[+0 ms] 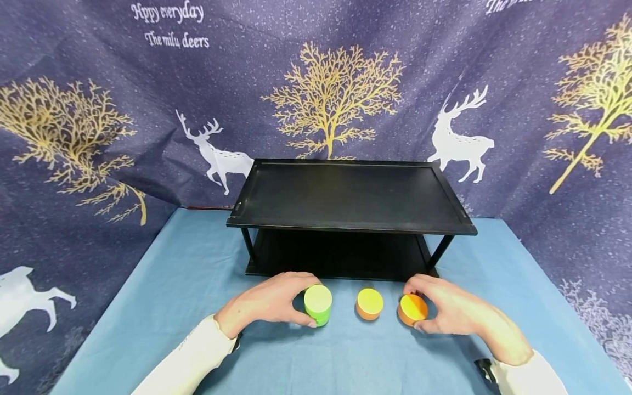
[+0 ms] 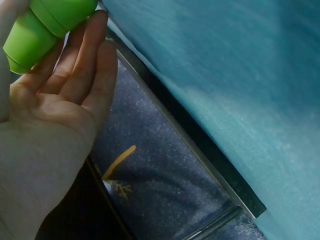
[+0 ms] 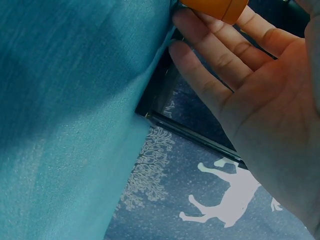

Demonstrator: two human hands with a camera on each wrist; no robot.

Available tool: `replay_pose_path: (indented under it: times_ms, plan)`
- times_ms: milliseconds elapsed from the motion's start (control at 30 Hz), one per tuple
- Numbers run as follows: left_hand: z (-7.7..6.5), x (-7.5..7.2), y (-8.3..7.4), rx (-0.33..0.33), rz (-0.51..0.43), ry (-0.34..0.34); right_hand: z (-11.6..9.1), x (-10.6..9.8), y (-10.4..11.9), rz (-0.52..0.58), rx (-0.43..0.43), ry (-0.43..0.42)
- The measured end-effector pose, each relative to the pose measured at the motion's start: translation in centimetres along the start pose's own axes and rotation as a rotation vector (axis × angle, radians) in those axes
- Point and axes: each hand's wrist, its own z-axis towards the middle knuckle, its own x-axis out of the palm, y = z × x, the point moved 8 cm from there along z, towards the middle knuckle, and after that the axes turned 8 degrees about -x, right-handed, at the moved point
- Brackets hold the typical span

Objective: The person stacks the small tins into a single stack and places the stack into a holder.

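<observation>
My left hand [image 1: 274, 300] holds a green cylinder [image 1: 317, 307] with a paler flat top, thumb at its near side and fingers behind it. In the left wrist view, a seam runs round this green cylinder [image 2: 31, 40], and the other fingers stretch out beside it. On the right, my right hand [image 1: 451, 307] grips a short orange cylinder [image 1: 412, 310] between thumb and fingers. Only the lower part of that orange cylinder [image 3: 217, 7] shows in the right wrist view. Between the hands, an orange cylinder with a yellow top [image 1: 369, 303] stands untouched on the blue cloth.
Just behind the hands stands a black two-tier rack [image 1: 345, 197], its lower shelf [image 1: 340, 258] shaded under the upper one. Blue cloth [image 1: 345, 362] covers the table. A dark curtain [image 1: 237, 82] with deer and trees hangs at the back and sides.
</observation>
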Motion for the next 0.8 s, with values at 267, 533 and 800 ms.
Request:
replay_pose_path:
  times_ms: [267, 533, 800]
  plan:
    - [0.1, 0.1, 0.3, -0.011, 0.001, 0.010, -0.1, 0.0, -0.2, -0.016, 0.025, 0.008]
    - [0.0, 0.1, 0.4, -0.015, -0.008, 0.013, -0.2, -0.6, 0.2, -0.037, -0.012, -0.024]
    - [0.0, 0.1, 0.3, -0.006, 0.000, 0.006, -0.2, -1.0, 0.3, -0.076, -0.021, -0.068]
